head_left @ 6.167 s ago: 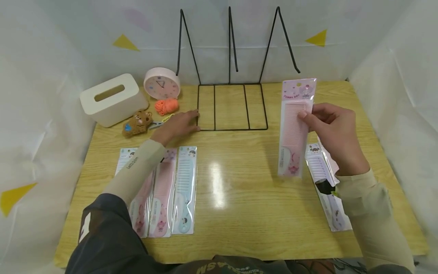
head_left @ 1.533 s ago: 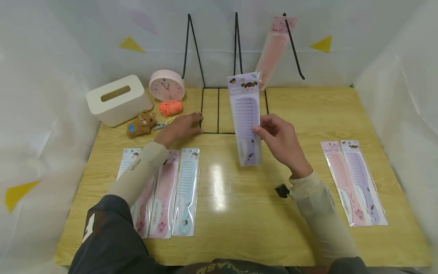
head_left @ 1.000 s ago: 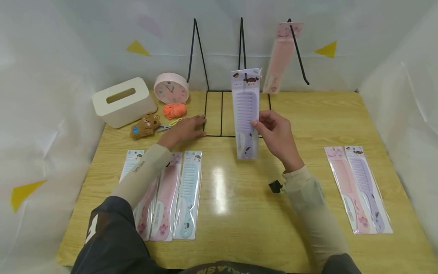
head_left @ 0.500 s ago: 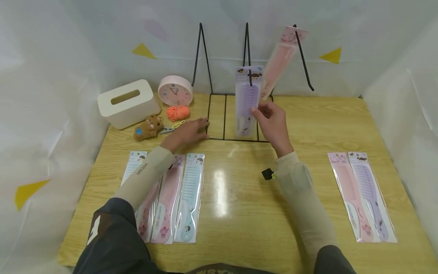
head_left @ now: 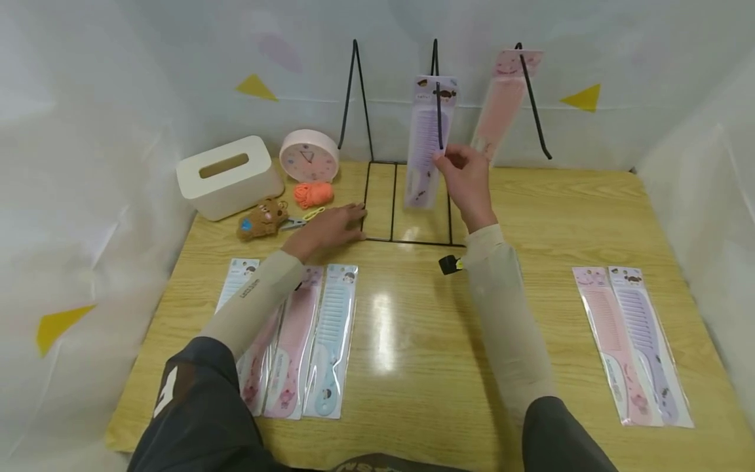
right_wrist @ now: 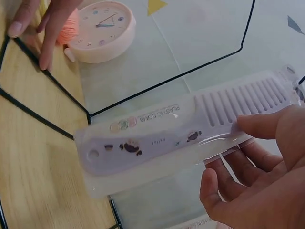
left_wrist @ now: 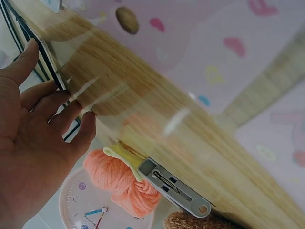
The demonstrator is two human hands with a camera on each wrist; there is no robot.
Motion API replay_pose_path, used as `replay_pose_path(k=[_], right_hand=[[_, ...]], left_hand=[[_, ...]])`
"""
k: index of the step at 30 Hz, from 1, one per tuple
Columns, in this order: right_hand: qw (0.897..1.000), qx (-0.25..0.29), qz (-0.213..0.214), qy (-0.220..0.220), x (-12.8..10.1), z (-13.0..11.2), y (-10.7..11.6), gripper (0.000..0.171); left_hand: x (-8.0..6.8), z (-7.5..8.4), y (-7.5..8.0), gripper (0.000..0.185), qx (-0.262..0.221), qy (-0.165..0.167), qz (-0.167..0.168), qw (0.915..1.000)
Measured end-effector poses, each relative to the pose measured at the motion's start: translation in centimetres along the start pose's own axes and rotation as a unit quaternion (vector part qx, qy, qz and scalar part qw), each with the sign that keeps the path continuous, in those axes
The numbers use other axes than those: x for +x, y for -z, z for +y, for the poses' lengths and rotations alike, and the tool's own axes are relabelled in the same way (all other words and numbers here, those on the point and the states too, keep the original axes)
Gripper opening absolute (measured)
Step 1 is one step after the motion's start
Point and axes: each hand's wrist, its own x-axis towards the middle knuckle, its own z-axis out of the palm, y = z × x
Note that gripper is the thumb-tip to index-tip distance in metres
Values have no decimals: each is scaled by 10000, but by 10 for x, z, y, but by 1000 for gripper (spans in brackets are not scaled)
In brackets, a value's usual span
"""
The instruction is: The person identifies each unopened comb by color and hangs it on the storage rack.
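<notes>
My right hand (head_left: 468,183) pinches a packaged purple comb (head_left: 423,147) by its right edge, thumb in front. The middle prong (head_left: 439,118) of a black wire rack (head_left: 413,243) passes through the header card, its bent tip in front of the pack. In the right wrist view the comb (right_wrist: 143,148) lies between thumb and curled fingers (right_wrist: 233,176). On the right prong hangs a packaged pink comb (head_left: 501,108), tilted. My left hand (head_left: 327,229) rests with extended fingers against the left side of the rack's base; the left wrist view shows its fingertips (left_wrist: 86,126) at the wire.
Packaged blue and pink combs (head_left: 330,341) lie under and beside the left forearm. A pink pack (head_left: 616,347) and purple pack (head_left: 649,347) lie at right. A tissue box (head_left: 230,187), clock (head_left: 309,157), orange yarn (head_left: 314,195), and bear toy (head_left: 262,219) stand behind the left hand.
A pink comb pack went from my right hand onto the right prong. Then my right hand brought the purple comb to the middle prong and slid it upward and back. My left hand stayed put.
</notes>
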Motion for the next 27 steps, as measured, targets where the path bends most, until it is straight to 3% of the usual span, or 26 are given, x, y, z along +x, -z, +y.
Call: replay_pose_path(k=[9, 14, 18, 27], right_hand=[[9998, 158, 131, -89, 15, 3, 5, 26], [9999, -4, 99, -94, 13, 5, 12, 39], [9993, -363, -28, 0, -1, 9, 25, 53], [9915, -1250, -235, 268, -56, 9, 71, 48]], left_hand=[[4, 2, -1, 64, 63, -36, 3, 10000], [9, 3, -1, 64, 111, -96, -9, 9999], [11, 5, -2, 64, 116, -140, -43, 9998], [13, 4, -1, 65, 184, -111, 17, 9998]])
